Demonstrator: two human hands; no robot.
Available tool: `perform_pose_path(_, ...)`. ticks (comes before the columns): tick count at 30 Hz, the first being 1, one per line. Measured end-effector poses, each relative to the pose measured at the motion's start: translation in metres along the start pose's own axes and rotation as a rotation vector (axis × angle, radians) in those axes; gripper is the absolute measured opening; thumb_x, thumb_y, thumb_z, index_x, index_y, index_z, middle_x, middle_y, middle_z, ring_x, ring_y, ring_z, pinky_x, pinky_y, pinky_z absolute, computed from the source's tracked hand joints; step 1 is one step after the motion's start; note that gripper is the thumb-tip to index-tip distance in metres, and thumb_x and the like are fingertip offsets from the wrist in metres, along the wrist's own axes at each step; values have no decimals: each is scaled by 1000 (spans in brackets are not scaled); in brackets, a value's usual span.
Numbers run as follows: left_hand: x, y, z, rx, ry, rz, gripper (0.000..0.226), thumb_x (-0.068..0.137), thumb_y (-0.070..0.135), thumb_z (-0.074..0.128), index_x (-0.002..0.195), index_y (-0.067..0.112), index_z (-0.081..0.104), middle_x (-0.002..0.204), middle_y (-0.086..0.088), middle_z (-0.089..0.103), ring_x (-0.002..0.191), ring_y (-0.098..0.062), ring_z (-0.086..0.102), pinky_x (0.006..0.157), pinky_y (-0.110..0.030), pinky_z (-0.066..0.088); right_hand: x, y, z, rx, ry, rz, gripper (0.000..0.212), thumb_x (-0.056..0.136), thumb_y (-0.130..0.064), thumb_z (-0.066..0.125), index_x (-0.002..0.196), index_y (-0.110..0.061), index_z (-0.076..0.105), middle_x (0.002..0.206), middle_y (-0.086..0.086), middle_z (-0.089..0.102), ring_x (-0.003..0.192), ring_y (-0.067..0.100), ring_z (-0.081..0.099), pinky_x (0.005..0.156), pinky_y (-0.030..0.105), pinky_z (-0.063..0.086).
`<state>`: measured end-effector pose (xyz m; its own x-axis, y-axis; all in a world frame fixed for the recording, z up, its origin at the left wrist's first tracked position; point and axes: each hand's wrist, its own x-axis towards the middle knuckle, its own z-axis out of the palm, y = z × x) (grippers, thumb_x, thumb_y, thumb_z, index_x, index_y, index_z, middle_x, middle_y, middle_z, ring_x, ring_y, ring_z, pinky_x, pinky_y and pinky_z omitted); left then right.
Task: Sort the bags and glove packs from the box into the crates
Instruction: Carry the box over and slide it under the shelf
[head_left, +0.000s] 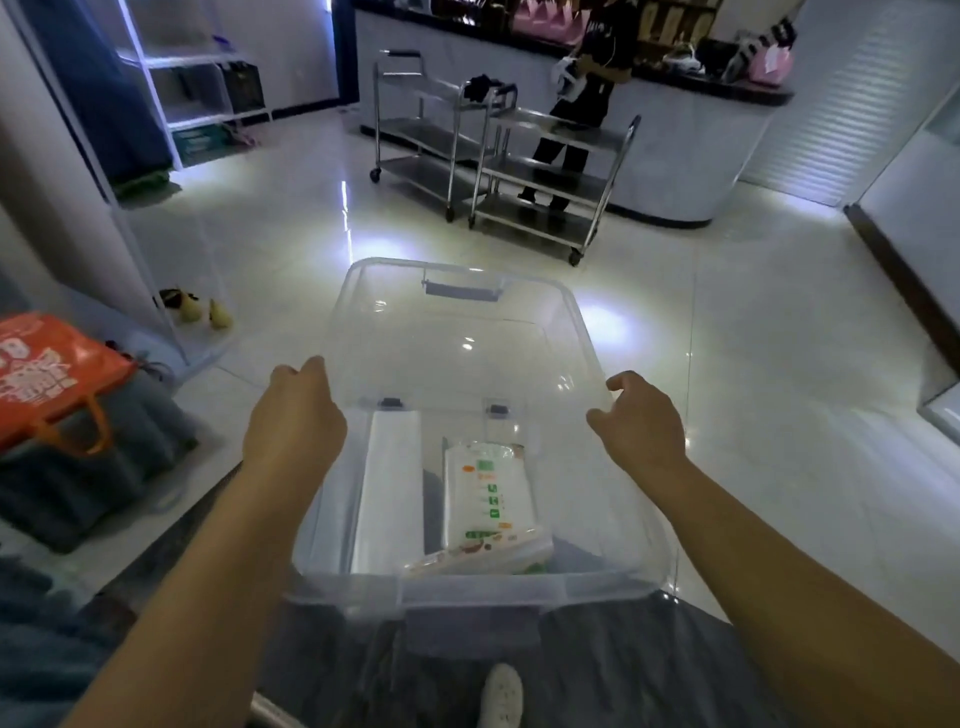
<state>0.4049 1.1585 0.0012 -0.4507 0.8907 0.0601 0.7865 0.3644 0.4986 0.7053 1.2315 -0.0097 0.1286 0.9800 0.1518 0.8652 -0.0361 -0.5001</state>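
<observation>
Both arms outstretched, left hand (291, 415) and right hand (641, 418) grasping clear box (467, 587) sides.

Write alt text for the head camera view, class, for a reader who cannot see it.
Two hands, left hand and right hand, grip the side rims of a clear plastic box holding a white pack and a printed pack, above a tiled floor.

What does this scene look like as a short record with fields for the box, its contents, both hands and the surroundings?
box: clear plastic box, lid open, hinged away
contents: white pack on the left, printed pack beside it
left hand: left hand grips the lid's left edge
right hand: right hand grips the lid's right edge
surroundings: orange bag at left, two steel carts ahead
</observation>
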Motion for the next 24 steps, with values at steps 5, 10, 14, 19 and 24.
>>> perform_pose_path(5,93,2,57,60,-72,-67,37,90,-3,43,127,0,44,125,-26,47,107,-40,51,86,-40,42,97,6,72,-6,-91,10,42,76,-24,66,115,-12,56,101,9,68,86,26,62,66,25,37)
perform_pose_path(10,200,18,104,103,-84,-151,29,90,0,43,118,1,48,117,-22,51,102,-36,53,81,-36,42,216,-3,135,22,-183,-9,44,78,-23,66,119,-12,54,100,9,68,84,23,61,64,23,35)
perform_pose_path(14,277,32,120,106,-66,-231,28,88,-3,42,115,3,47,113,-20,52,92,-33,55,71,-31,42,312,-28,174,68,-255,-31,46,79,-23,66,122,-11,53,97,12,68,83,24,62,67,24,41)
perform_pose_path(19,370,27,132,98,-27,-323,34,89,2,44,123,3,43,116,-21,49,94,-35,56,68,-28,36,417,-77,226,141,-372,26,39,79,-22,66,115,-7,60,100,9,66,79,17,55,68,24,40)
perform_pose_path(24,480,3,150,76,-11,-406,35,88,3,44,123,5,44,113,-20,49,92,-34,55,70,-30,36,513,-129,298,154,-405,3,31,77,-19,67,106,-7,64,85,2,63,73,15,55,58,23,37)
